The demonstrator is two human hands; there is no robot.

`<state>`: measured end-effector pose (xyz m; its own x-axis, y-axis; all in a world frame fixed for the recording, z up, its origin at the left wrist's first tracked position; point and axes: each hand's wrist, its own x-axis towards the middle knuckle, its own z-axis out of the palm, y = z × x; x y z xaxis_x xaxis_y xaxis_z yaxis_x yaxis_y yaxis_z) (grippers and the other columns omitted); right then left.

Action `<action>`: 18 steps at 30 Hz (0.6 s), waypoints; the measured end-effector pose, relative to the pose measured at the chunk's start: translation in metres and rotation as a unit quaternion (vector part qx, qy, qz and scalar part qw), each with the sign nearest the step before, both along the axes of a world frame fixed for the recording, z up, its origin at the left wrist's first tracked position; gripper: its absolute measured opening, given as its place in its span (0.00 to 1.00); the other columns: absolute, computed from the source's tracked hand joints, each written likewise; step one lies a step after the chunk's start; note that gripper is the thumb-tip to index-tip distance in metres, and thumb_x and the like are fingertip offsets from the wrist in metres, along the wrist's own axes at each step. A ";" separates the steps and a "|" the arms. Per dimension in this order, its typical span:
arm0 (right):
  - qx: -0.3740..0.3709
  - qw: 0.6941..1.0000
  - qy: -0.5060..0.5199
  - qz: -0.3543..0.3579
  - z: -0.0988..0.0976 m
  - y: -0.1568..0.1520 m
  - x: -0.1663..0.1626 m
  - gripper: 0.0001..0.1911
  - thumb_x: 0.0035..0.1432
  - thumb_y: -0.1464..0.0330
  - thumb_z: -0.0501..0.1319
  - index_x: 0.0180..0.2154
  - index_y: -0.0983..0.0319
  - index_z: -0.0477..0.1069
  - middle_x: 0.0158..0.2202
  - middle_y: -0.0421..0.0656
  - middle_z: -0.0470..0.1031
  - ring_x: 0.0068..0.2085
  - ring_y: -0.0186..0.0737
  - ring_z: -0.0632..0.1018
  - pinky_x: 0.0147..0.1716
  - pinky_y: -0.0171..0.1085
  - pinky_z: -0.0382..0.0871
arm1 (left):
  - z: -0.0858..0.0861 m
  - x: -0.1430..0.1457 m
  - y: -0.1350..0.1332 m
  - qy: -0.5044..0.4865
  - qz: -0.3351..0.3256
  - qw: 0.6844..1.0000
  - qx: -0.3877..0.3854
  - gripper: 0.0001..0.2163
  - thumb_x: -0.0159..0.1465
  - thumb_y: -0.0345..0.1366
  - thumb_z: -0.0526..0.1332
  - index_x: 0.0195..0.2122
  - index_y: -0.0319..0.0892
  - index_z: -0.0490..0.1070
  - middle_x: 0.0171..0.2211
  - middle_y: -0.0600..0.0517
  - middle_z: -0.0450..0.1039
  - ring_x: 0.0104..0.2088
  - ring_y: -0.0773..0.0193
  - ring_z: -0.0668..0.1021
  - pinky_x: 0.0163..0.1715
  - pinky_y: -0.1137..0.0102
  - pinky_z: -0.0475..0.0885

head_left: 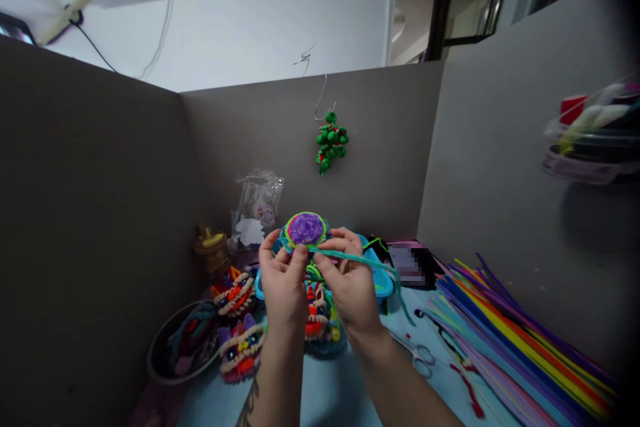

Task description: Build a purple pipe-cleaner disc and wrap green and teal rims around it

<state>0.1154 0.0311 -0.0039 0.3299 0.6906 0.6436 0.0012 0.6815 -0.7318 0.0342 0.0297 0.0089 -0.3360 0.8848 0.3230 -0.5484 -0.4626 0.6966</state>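
Held up in front of me is a round coiled pipe-cleaner disc, purple in the middle with yellow-green, pink and teal rings around it. My left hand pinches its left and lower edge between thumb and fingers. At the lower right edge, my right hand has its fingers closed on a teal pipe cleaner. The loose end of that strip runs out to the right and hangs down past the hand. Behind and below my hands sits a colourful pipe-cleaner figure, partly hidden by my wrists.
Two more pipe-cleaner figures stand at left beside a round bowl of pieces. A blue tray lies behind my hands. Scissors and a large bundle of coloured pipe cleaners lie at right. Grey partitions enclose the table.
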 end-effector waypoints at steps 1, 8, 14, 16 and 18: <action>0.008 0.999 -0.018 -0.025 0.000 -0.002 0.000 0.02 0.52 0.69 0.64 0.30 0.60 0.71 0.45 0.44 0.63 0.49 0.43 0.69 0.49 0.45 0.65 | 0.000 0.000 0.000 0.005 0.001 1.000 0.001 0.26 0.51 0.35 0.71 0.49 0.46 0.61 0.37 0.51 0.77 0.36 0.65 0.80 0.39 0.72 0.72; 0.109 0.974 -0.117 -0.162 -0.006 -0.008 -0.001 0.03 0.55 0.72 0.63 0.31 0.58 0.73 0.46 0.43 0.61 0.40 0.38 0.70 0.41 0.43 0.70 | 0.000 0.001 -0.007 0.057 0.032 0.998 0.015 0.32 0.54 0.36 0.69 0.57 0.47 0.56 0.30 0.53 0.78 0.31 0.66 0.80 0.35 0.72 0.73; 0.119 0.965 -0.122 -0.198 -0.006 -0.008 -0.003 0.03 0.55 0.72 0.62 0.30 0.59 0.72 0.43 0.43 0.61 0.43 0.41 0.70 0.41 0.44 0.70 | 0.003 0.004 -0.010 0.066 0.097 0.993 0.028 0.37 0.50 0.32 0.71 0.59 0.47 0.56 0.28 0.54 0.78 0.29 0.67 0.80 0.34 0.73 0.74; 0.121 0.963 -0.121 -0.206 -0.005 -0.009 -0.003 0.03 0.55 0.72 0.62 0.30 0.59 0.71 0.41 0.43 0.61 0.42 0.41 0.70 0.40 0.43 0.70 | 0.004 0.005 -0.011 0.070 0.101 0.992 0.030 0.37 0.50 0.32 0.71 0.59 0.47 0.55 0.27 0.55 0.78 0.29 0.67 0.80 0.34 0.73 0.74; 0.123 0.962 -0.123 -0.212 -0.005 -0.008 -0.003 0.02 0.54 0.71 0.62 0.30 0.59 0.71 0.41 0.43 0.62 0.42 0.41 0.70 0.40 0.43 0.70 | 0.004 0.005 -0.011 0.073 0.105 0.991 0.030 0.36 0.50 0.32 0.71 0.58 0.46 0.55 0.26 0.55 0.77 0.29 0.66 0.80 0.33 0.73 0.74</action>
<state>0.1127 0.0228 -0.0087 0.3644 0.3453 0.8649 0.4692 0.7342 -0.4908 0.0389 0.0189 0.0126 -0.4564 0.7781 0.4316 -0.3316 -0.5989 0.7289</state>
